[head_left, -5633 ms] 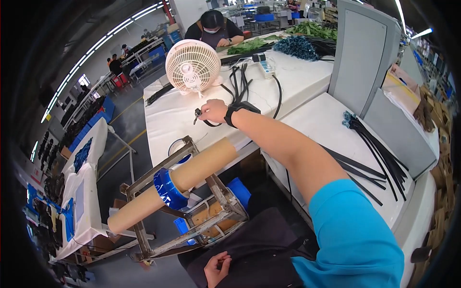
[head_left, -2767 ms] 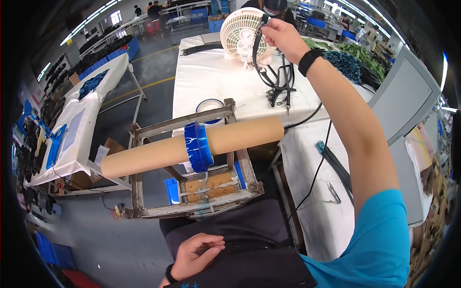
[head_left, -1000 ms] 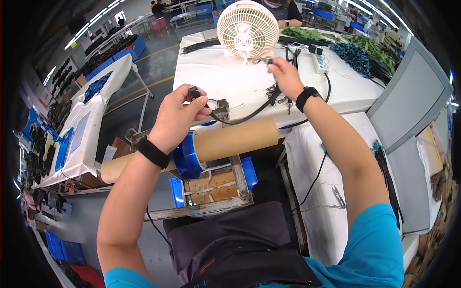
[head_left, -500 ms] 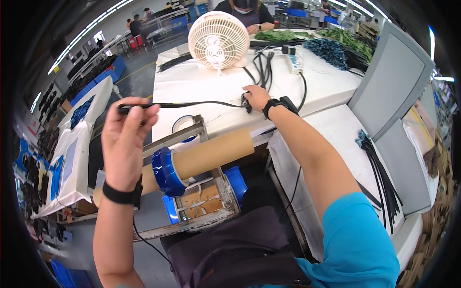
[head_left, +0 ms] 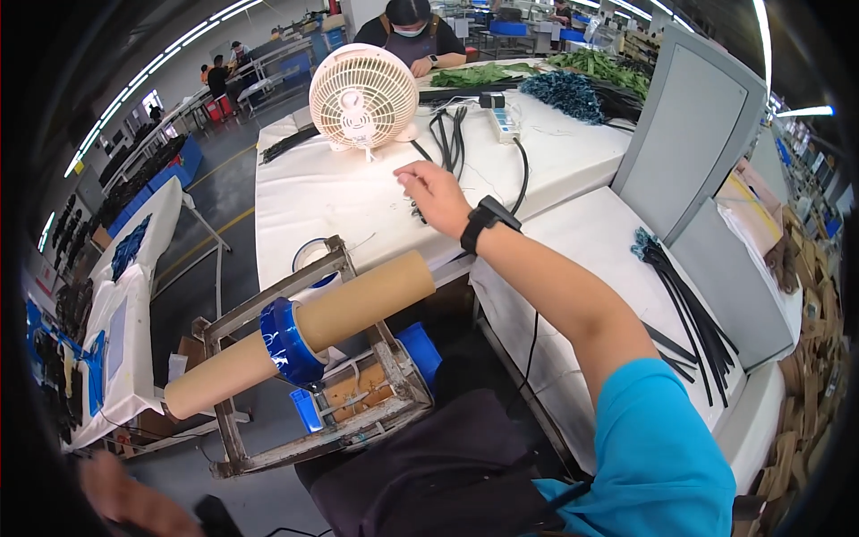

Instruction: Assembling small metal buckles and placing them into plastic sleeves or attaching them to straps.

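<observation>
My right hand [head_left: 434, 192] reaches over the white-covered table [head_left: 331, 197] with its fingers stretched to the left and nothing visible in them. Some small dark bits [head_left: 417, 211] lie on the cloth just under its palm. Several black straps [head_left: 452, 143] lie beyond that hand, behind the fingertips. At the lower left rim, my left hand [head_left: 134, 501] is low and smeared by motion; its fingers and anything in them cannot be made out. Between my arms, a cardboard tube [head_left: 367, 300] carrying a blue tape roll [head_left: 291, 342] rests across a worn metal frame [head_left: 394, 358].
A white fan [head_left: 362, 98] stands on the table, a power strip [head_left: 504, 121] to its right. A grey panel [head_left: 684, 134] rises at the right, near black strips [head_left: 684, 295] with blue-green ends. Across the table sits a co-worker [head_left: 413, 40]. Another white-covered table [head_left: 134, 295] is at left.
My left hand has dropped from above the tube to the lower left rim. The black strap stretched between my hands is gone from there. The view has shifted; my right hand's fingers have straightened.
</observation>
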Demonstrator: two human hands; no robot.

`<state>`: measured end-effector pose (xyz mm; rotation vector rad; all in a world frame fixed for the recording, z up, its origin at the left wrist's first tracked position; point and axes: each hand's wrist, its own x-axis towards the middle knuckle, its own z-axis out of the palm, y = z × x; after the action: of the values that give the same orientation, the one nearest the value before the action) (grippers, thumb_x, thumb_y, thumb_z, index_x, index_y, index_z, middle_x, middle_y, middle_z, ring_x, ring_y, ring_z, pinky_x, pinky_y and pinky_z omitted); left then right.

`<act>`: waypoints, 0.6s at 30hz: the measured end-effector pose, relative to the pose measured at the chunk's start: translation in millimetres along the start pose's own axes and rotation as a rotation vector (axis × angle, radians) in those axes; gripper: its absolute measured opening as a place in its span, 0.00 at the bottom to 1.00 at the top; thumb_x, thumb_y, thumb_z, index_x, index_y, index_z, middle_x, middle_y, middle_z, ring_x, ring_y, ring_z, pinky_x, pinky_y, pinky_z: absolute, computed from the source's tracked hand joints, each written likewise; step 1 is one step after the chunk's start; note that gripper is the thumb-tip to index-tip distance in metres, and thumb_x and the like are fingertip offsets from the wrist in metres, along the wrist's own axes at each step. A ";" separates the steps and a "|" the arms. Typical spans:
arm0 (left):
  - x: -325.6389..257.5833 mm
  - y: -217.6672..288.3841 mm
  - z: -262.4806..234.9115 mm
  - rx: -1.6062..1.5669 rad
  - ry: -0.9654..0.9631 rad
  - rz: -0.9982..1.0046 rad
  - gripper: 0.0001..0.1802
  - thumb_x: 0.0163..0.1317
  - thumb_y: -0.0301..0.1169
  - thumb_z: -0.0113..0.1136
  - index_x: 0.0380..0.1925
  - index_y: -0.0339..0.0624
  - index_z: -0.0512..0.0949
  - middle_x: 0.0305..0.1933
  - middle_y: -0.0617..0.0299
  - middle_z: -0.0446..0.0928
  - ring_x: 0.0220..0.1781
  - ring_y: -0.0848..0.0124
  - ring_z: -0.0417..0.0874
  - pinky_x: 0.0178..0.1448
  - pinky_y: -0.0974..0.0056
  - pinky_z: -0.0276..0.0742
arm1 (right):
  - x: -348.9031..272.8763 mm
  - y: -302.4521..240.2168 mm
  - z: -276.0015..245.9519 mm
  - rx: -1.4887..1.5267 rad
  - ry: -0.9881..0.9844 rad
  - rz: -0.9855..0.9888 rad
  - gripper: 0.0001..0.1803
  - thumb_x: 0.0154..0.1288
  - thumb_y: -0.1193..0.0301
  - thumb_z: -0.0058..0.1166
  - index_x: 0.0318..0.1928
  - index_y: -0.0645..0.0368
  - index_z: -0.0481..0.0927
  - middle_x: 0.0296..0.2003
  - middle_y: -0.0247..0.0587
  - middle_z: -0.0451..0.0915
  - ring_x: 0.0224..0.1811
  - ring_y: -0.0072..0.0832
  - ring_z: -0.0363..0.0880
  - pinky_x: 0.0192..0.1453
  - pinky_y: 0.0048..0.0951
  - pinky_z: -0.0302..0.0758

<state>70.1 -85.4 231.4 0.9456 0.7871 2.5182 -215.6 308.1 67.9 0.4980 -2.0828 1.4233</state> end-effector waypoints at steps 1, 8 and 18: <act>3.2 -26.3 4.0 0.306 0.020 0.036 0.17 0.64 0.28 0.55 0.52 0.40 0.69 0.51 0.58 0.73 0.40 0.72 0.79 0.49 0.71 0.75 | -10.3 -24.1 3.3 0.184 -0.084 0.066 0.12 0.68 0.70 0.46 0.44 0.65 0.77 0.34 0.37 0.78 0.35 0.20 0.75 0.42 0.22 0.73; -50.4 -141.6 -10.7 0.516 0.401 -0.219 0.13 0.55 0.26 0.65 0.34 0.34 0.70 0.36 0.55 0.71 0.40 0.69 0.76 0.42 0.60 0.85 | -151.2 -191.9 16.0 0.701 -1.010 0.163 0.22 0.69 0.60 0.48 0.53 0.65 0.69 0.39 0.38 0.77 0.42 0.23 0.75 0.49 0.26 0.73; -99.8 -167.4 -56.1 0.531 0.443 -0.597 0.24 0.54 0.16 0.62 0.52 0.35 0.69 0.49 0.56 0.71 0.44 0.76 0.78 0.45 0.72 0.77 | -270.2 -210.2 37.4 0.552 -0.840 0.719 0.11 0.68 0.68 0.49 0.44 0.63 0.74 0.28 0.33 0.77 0.29 0.16 0.73 0.34 0.20 0.71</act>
<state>123.0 -22.6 45.9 0.1958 1.6431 2.0201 107.7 193.6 37.6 0.6776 -2.6417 2.5877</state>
